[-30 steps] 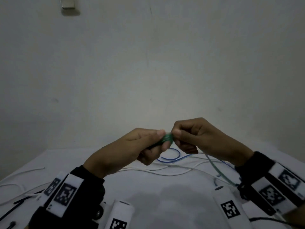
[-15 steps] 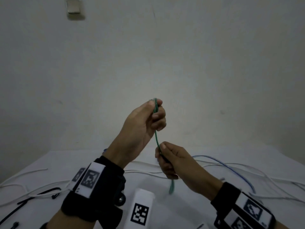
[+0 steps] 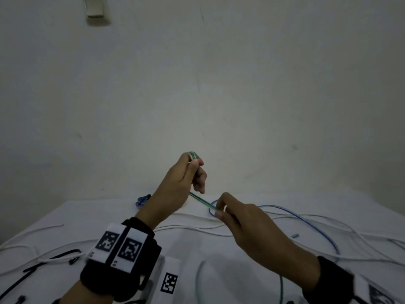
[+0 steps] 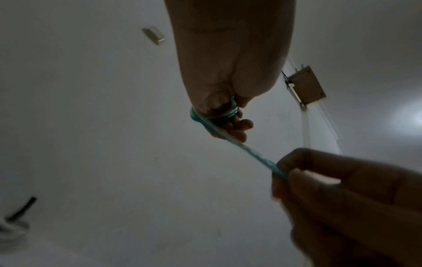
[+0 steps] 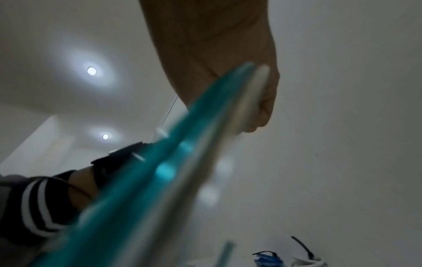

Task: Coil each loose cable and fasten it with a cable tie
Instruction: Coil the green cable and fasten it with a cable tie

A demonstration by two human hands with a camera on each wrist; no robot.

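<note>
A green-and-white cable (image 3: 202, 201) is wound in turns round the fingers of my left hand (image 3: 186, 172), which is raised above the table and grips the small coil (image 4: 214, 115). From there the cable runs taut down to my right hand (image 3: 221, 210), which pinches it between thumb and fingers a little above the table. In the right wrist view the cable (image 5: 182, 153) fills the frame as a blurred teal band. Its free tail (image 3: 281, 288) hangs below my right wrist.
Loose white cables (image 3: 197, 228) and a blue cable (image 3: 306, 218) lie across the white table (image 3: 219, 270). Black cable ties (image 3: 50, 260) lie at the left. A tied blue coil (image 3: 143, 199) sits at the table's far edge by the wall.
The hands, joined a second ago, have drawn apart. My left hand rose with the coil, then came down a little. My right hand slid down the green cable and to the right.
</note>
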